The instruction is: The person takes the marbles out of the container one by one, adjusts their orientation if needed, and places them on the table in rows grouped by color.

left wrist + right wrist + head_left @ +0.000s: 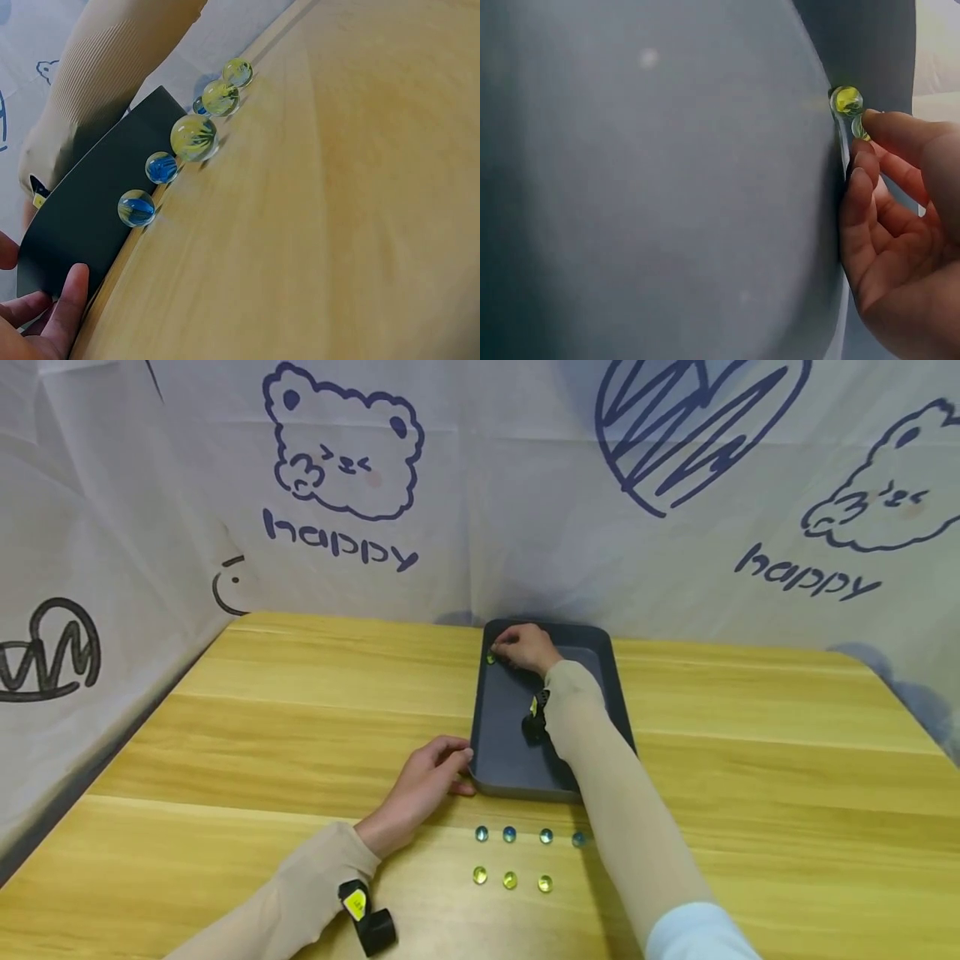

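Observation:
My right hand is in the far left corner of a dark grey tray. In the right wrist view, its thumb and finger pinch a clear marble with yellow-green in it, partly hidden by the fingertips. Touching or nearly touching that is another yellow-green marble, against the tray's wall. My left hand rests at the tray's near left corner, fingers touching the outside. On the table before the tray lie a row of several blue marbles and a row of three yellow-green marbles.
A wooden table carries everything. White cloth with drawn bears and a heart hangs behind the table and along its left side. My right forearm crosses over the tray's right part. Black wrist cameras sit on both wrists.

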`<state>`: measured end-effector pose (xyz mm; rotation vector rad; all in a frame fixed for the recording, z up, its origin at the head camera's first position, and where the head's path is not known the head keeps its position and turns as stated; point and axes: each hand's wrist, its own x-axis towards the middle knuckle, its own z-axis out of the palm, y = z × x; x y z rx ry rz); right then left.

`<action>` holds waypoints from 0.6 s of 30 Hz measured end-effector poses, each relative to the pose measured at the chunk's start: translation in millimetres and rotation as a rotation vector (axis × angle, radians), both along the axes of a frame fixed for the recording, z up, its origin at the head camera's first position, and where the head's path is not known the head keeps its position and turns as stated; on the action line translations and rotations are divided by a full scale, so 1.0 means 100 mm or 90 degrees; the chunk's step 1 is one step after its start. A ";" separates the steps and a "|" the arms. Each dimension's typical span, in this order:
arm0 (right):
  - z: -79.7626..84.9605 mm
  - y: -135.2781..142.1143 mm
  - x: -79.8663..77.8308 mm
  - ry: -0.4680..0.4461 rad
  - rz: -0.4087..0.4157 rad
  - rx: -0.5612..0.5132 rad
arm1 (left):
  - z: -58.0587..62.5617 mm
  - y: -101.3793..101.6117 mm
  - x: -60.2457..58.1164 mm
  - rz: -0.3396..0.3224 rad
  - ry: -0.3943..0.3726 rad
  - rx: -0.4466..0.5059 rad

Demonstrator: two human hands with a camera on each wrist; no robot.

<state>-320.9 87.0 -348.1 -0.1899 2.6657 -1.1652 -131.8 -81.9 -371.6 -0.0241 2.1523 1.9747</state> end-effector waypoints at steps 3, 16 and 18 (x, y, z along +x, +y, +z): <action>0.04 0.01 0.01 -0.008 0.006 -0.013 | 0.00 -0.01 0.00 -0.002 0.002 0.003; 0.26 0.12 0.05 -0.022 0.031 -0.097 | 0.01 0.00 0.01 0.002 0.007 0.007; 0.29 0.13 0.07 -0.026 0.031 -0.114 | 0.01 0.00 0.02 0.003 0.009 0.008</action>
